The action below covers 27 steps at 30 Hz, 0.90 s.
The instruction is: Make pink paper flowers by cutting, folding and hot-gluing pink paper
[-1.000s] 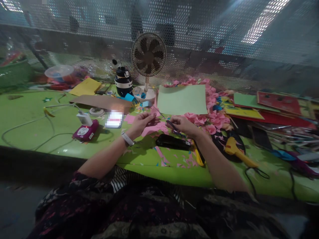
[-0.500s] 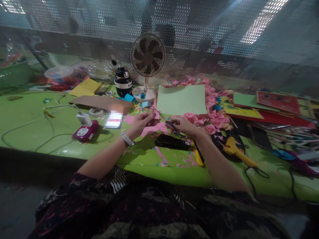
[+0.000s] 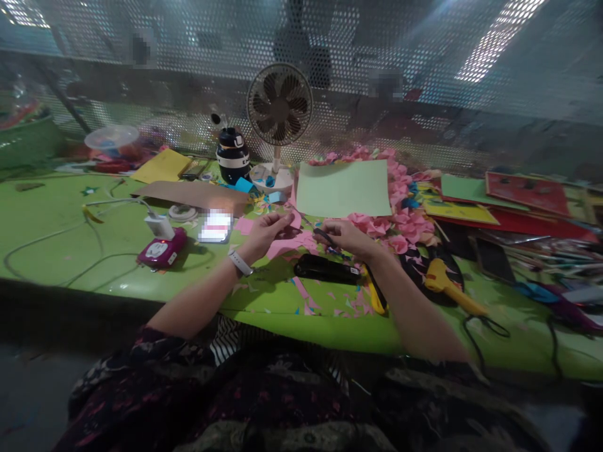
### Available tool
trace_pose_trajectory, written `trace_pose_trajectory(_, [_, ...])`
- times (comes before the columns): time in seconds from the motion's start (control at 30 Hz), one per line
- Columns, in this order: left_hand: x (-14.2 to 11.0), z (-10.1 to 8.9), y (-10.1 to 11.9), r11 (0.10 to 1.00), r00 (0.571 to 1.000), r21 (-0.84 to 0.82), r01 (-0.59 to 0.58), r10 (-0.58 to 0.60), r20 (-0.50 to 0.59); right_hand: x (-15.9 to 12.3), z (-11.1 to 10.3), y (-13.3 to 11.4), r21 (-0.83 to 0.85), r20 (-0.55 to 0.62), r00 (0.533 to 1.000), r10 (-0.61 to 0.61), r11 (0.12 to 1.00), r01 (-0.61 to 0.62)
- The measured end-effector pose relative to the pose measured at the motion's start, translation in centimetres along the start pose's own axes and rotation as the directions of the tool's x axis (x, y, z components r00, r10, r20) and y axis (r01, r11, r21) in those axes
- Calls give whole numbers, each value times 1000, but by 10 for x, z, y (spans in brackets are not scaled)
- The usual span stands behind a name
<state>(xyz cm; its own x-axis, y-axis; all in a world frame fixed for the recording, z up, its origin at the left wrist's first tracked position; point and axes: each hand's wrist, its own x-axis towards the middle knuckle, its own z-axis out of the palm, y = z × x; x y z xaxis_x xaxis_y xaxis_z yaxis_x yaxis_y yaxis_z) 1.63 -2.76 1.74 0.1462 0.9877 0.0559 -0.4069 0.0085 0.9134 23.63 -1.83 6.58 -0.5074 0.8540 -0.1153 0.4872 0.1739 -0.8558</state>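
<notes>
Between its thumb and fingers, my left hand [image 3: 272, 232] pinches a small piece of pink paper [image 3: 296, 220]. Dark-handled scissors [image 3: 324, 236] are in my right hand [image 3: 347, 237], with its fingers curled round the handles. The thin blades point up and left toward the pink piece; whether they touch it I cannot tell. Below the hands lie a larger pink sheet [image 3: 282, 247] and a black stapler [image 3: 326, 269]. Pink scraps [image 3: 306, 301] are strewn over the green table near its front edge.
A pale green sheet [image 3: 343, 188] lies behind my hands, ringed by pink paper flowers [image 3: 400, 227]. A small fan [image 3: 280, 107] and dark jug [image 3: 233, 157] stand at the back. On the right is a yellow glue gun [image 3: 452, 287]; on the left, a purple power socket [image 3: 162, 249] with cables.
Both hands stay in nearly the same place. The right hand and scissors have shifted very slightly; the things on the table have not moved.
</notes>
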Motion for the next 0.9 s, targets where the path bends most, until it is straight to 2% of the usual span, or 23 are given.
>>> trace_pose_trajectory(0.1, [0,1,1,1000,1000,-8,11,-11,11,0,0,1,-13,-20,1000,-11,1000,11])
trace_pose_trajectory(0.3, [2,1,0,999,998,-40,-1,-2,-59,2,2,4,-13,-49,998,-31,999,31])
trace_pose_trajectory(0.53, [3,-2,0,999,998,-53,-2,-2,-62,0,3,0,-4,-52,999,-11,1000,10])
trace_pose_trajectory(0.73, [2,2,7,997,992,-37,74,-77,-95,3,3,3,53,-137,990,36,998,-29])
trace_pose_trajectory(0.9, [5,2,7,978,976,-128,167,-182,-118,9,1,13,28,-202,978,59,998,-54])
